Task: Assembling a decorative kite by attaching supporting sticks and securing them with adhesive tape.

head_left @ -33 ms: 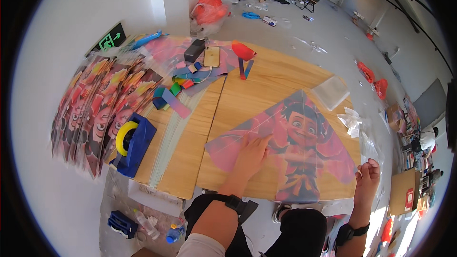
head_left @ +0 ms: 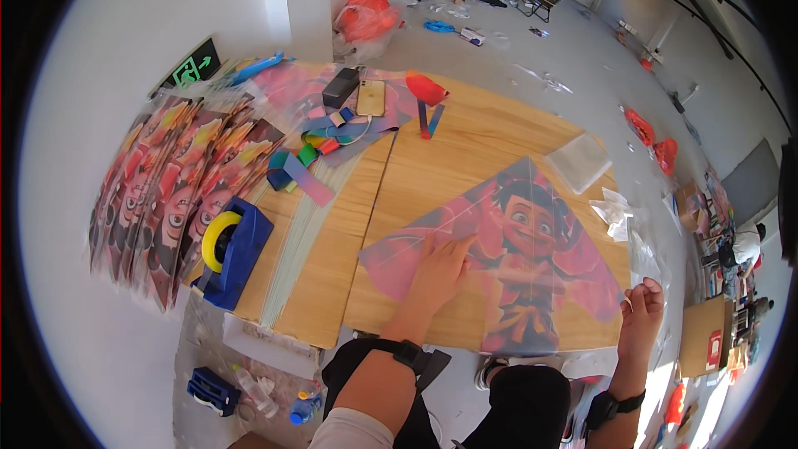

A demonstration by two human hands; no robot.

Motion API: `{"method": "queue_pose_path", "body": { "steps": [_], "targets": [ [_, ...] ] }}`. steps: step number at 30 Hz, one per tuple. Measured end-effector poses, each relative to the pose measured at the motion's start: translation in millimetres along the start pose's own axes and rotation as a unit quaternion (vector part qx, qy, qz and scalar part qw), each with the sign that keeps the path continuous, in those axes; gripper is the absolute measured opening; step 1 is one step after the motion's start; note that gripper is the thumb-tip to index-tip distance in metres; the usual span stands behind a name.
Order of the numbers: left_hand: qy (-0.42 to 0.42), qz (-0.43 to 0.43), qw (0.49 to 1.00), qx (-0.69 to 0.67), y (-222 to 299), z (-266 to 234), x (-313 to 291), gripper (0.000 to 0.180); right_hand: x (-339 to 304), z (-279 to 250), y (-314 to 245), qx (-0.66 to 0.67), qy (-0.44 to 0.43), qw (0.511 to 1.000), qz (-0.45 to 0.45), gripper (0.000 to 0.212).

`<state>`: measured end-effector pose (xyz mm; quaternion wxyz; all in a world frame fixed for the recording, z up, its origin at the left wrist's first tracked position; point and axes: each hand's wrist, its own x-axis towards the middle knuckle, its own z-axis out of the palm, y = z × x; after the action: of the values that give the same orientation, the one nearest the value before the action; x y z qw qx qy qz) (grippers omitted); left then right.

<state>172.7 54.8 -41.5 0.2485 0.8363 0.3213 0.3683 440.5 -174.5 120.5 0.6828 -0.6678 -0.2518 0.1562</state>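
Observation:
A printed kite (head_left: pixel 522 237), pink and purple with a cartoon figure, lies spread on the wooden table (head_left: pixel 465 141). My left hand (head_left: pixel 440 270) rests flat on the kite's left part, its fingers stretched out. Just past the kite's right corner, at the table edge, is my right hand (head_left: pixel 642 303) with its fingers curled together. A piece of clear plastic film (head_left: pixel 642 254) comes down to those fingertips. Whether they pinch it or something thin cannot be made out. Crumpled white paper (head_left: pixel 613 212) and a clear flat bag (head_left: pixel 579 162) lie beyond that hand.
At left stand a blue tape dispenser (head_left: pixel 241 254) with yellow tape and a stack of printed kites (head_left: pixel 174 199). Pale rods (head_left: pixel 295 258), colourful ribbons (head_left: pixel 309 179), a phone (head_left: pixel 370 99) and a black box (head_left: pixel 340 88) lie on the table. A cardboard box (head_left: pixel 705 337) is at right.

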Motion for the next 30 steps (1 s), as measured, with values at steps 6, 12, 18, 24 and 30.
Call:
{"method": "queue_pose_path", "body": {
  "steps": [6,12,18,24,30],
  "targets": [
    [-0.012,-0.028,0.999,-0.044,-13.1,0.3,4.9,0.054,6.5,5.8,5.3,0.013,-0.018,1.0,0.007,0.023],
    [0.0,-0.025,0.998,-0.062,-14.2,-5.2,7.2,0.053,7.4,5.9,8.3,0.009,-0.02,1.0,0.007,0.023],
    [-0.001,-0.03,0.997,-0.065,-10.9,-6.7,11.5,0.053,9.1,1.0,10.9,0.014,-0.019,1.0,0.005,0.023],
    [-0.035,-0.05,0.996,-0.06,-10.6,-7.4,13.2,0.056,11.4,-7.6,16.0,0.011,-0.031,0.999,0.007,0.025],
    [-0.027,-0.053,0.997,-0.053,-13.8,-4.2,12.7,0.056,8.7,-0.7,13.2,0.011,-0.01,1.0,0.015,0.024]
  ]
}}
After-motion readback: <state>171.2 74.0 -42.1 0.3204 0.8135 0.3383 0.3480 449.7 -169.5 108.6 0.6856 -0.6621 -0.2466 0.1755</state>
